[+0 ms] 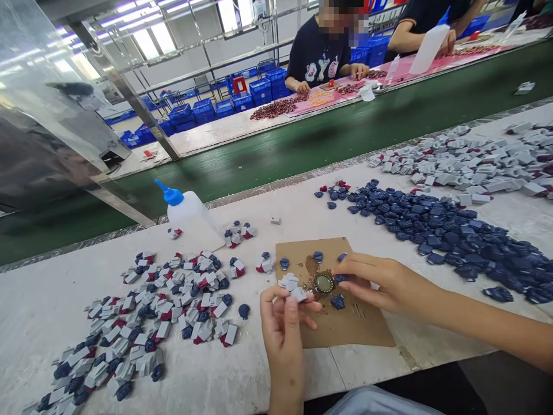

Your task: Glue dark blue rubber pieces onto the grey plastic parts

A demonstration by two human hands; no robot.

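Note:
My left hand [283, 328] is closed on a few small grey plastic pieces [291, 285], held over the left edge of a brown cardboard sheet [349, 323]. My right hand [380, 282] rests on the cardboard with its fingers pinched on a small dark blue piece [340, 278], right beside a round glue puddle [324, 283]. A few more blue pieces [337, 301] lie on the cardboard around the puddle.
A heap of assembled grey, red and blue parts [164, 311] lies at the left. A glue bottle [190, 216] with a blue tip lies behind it. Dark blue pieces [453, 236] and grey pieces [470, 167] are piled at the right. Beyond a green belt [302, 144], other people work.

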